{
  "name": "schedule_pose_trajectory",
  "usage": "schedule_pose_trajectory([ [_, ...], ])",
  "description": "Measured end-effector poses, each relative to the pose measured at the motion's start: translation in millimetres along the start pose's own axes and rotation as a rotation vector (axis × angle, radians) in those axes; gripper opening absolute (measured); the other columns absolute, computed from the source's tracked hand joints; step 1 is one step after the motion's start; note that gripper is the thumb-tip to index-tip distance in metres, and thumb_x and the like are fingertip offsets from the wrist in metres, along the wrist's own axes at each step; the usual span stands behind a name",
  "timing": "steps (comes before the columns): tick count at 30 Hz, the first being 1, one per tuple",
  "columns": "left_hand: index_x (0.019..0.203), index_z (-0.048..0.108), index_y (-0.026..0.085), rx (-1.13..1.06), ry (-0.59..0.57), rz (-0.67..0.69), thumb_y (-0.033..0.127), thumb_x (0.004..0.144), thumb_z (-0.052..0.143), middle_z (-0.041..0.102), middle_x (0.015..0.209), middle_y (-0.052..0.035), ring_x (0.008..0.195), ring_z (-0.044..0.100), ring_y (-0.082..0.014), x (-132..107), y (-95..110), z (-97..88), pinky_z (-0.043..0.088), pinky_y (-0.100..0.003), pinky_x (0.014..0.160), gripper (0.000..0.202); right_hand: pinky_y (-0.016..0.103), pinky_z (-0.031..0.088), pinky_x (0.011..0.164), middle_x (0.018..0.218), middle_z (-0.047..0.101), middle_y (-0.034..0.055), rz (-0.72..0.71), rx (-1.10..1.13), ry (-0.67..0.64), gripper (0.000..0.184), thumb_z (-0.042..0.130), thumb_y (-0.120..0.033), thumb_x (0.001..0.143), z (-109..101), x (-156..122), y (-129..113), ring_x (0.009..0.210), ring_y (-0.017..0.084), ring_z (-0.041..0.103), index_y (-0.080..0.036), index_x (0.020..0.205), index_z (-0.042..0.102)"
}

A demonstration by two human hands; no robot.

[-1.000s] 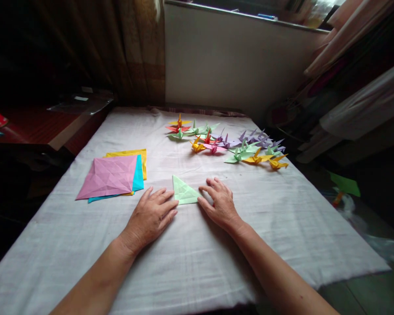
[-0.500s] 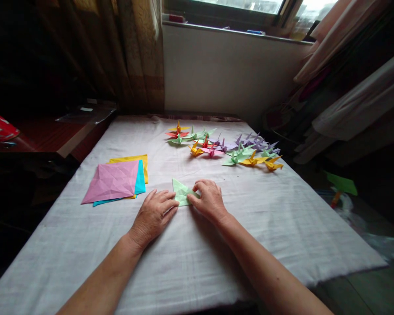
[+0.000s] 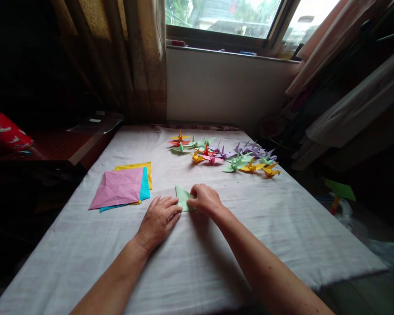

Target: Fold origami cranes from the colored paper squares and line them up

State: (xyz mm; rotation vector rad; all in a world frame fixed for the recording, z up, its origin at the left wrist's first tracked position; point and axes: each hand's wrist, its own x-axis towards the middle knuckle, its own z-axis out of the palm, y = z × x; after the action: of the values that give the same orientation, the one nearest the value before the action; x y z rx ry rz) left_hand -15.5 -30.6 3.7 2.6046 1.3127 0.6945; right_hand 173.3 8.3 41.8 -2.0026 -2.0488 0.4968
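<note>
A light green sheet of origami paper [image 3: 183,197], folded into a triangle, lies on the cloth-covered table between my hands. My left hand [image 3: 158,219] rests flat, fingers stretched out, its fingertips at the paper's lower left corner. At the right side, my right hand [image 3: 206,200] pinches the paper between thumb and curled fingers, hiding that part of it. To the left of my hands is a pile of creased square sheets, with a pink sheet [image 3: 121,188] on top and blue [image 3: 145,183] and yellow [image 3: 149,169] ones sticking out beneath.
Several folded paper cranes in orange [image 3: 250,166], green [image 3: 231,166], purple [image 3: 258,151], red and pink stand in a group at the back right of the table [image 3: 276,245]. A red object [image 3: 8,133] sits on a brown side table at left. Clothes hang at right.
The view has tilted up slightly, showing more of the window. My right hand has turned a little, its fingers curling in more over the paper. The left hand keeps its place at the paper's corner.
</note>
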Motion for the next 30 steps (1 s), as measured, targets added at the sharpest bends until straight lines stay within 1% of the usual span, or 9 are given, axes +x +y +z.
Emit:
schedule_pose_trajectory([
  [4, 0.103, 0.07, 0.025, -0.016, 0.034, 0.002, 0.023, 0.091, 0.054, 0.067, 0.125, -0.008, 0.117, 0.061, -0.0245, -1, -1, 1.7, 0.036, -0.056, 0.11, 0.02, 0.026, 0.039, 0.061, 0.077, 0.07, 0.0008, -0.003, 0.104, 0.037, 0.008, 0.063, -0.02, 0.071, 4, -3, 1, 0.072, 0.017, 0.062, -0.023, 0.078, 0.066],
  [6, 0.105, 0.067, 0.023, -0.061, 0.101, -0.023, 0.024, 0.09, 0.055, 0.066, 0.126, -0.0095, 0.117, 0.061, -0.0256, -1, -2, 3.0, 0.038, -0.055, 0.108, 0.02, 0.024, 0.04, 0.06, 0.075, 0.069, -0.0015, -0.01, 0.158, 0.054, 0.008, 0.061, -0.019, 0.072, 7, -5, 3, 0.069, 0.015, 0.061, -0.023, 0.079, 0.064],
  [8, 0.111, 0.062, 0.021, -0.157, 0.2, -0.108, 0.028, 0.089, 0.057, 0.067, 0.124, -0.0116, 0.115, 0.062, -0.0259, 0, -4, 4.0, 0.045, -0.05, 0.104, 0.024, 0.023, 0.042, 0.06, 0.076, 0.068, -0.0029, -0.032, 0.3, 0.088, 0.011, 0.06, -0.02, 0.072, 10, -8, 3, 0.068, 0.013, 0.061, -0.022, 0.083, 0.062],
  [11, 0.119, 0.052, 0.02, -0.401, 0.283, -0.311, 0.04, 0.083, 0.065, 0.069, 0.115, -0.0106, 0.105, 0.067, -0.0242, 3, -3, 3.9, 0.053, -0.043, 0.092, 0.043, 0.023, 0.045, 0.06, 0.072, 0.065, -0.0041, -0.072, 0.689, 0.1, 0.018, 0.06, -0.024, 0.07, 17, -15, 2, 0.067, 0.013, 0.06, -0.021, 0.087, 0.059],
  [14, 0.115, 0.054, 0.019, -0.76, 0.186, -0.45, 0.05, 0.078, 0.067, 0.073, 0.098, -0.0073, 0.089, 0.07, -0.0225, 6, 2, 1.1, 0.056, -0.039, 0.082, 0.05, 0.024, 0.047, 0.062, 0.071, 0.063, -0.0039, -0.092, 0.978, 0.059, 0.023, 0.062, -0.027, 0.067, 22, -23, -4, 0.067, 0.014, 0.06, -0.021, 0.089, 0.058],
  [18, 0.093, 0.064, 0.016, -1.117, 0.05, -0.48, 0.058, 0.072, 0.072, 0.073, 0.087, -0.0062, 0.086, 0.069, -0.0231, 9, 9, -7.5, 0.053, -0.036, 0.082, 0.047, 0.025, 0.045, 0.063, 0.073, 0.064, -0.0022, -0.081, 1.036, -0.039, 0.018, 0.064, -0.031, 0.066, 19, -31, -9, 0.067, 0.014, 0.058, -0.019, 0.08, 0.064],
  [21, 0.083, 0.068, 0.015, -1.158, 0.005, -0.54, 0.057, 0.066, 0.077, 0.072, 0.078, -0.0041, 0.076, 0.065, -0.0202, 10, 12, -15.4, 0.051, -0.032, 0.074, 0.046, 0.023, 0.038, 0.056, 0.061, 0.059, -0.0038, -0.008, 0.997, -0.13, 0.017, 0.066, -0.035, 0.065, 15, -33, -8, 0.057, 0.011, 0.051, -0.018, 0.069, 0.066],
  [25, 0.078, 0.07, 0.015, -1.156, -0.054, -0.614, 0.054, 0.062, 0.079, 0.065, 0.067, -0.0005, 0.061, 0.053, -0.0131, 10, 11, -21.8, 0.041, -0.025, 0.059, 0.043, 0.023, 0.032, 0.052, 0.055, 0.056, -0.0044, 0.036, 1.092, -0.209, 0.027, 0.071, -0.043, 0.064, 8, -34, -3, 0.052, 0.009, 0.045, -0.016, 0.064, 0.066],
  [30, 0.082, 0.07, 0.013, -1.173, -0.117, -0.702, 0.053, 0.059, 0.081, 0.061, 0.066, 0.0007, 0.055, 0.044, -0.0092, 8, 7, -23.9, 0.033, -0.022, 0.053, 0.047, 0.024, 0.039, 0.059, 0.059, 0.06, -0.0013, 0.003, 1.154, -0.108, 0.033, 0.07, -0.048, 0.067, 0, -31, 3, 0.057, 0.01, 0.049, -0.017, 0.059, 0.066],
])
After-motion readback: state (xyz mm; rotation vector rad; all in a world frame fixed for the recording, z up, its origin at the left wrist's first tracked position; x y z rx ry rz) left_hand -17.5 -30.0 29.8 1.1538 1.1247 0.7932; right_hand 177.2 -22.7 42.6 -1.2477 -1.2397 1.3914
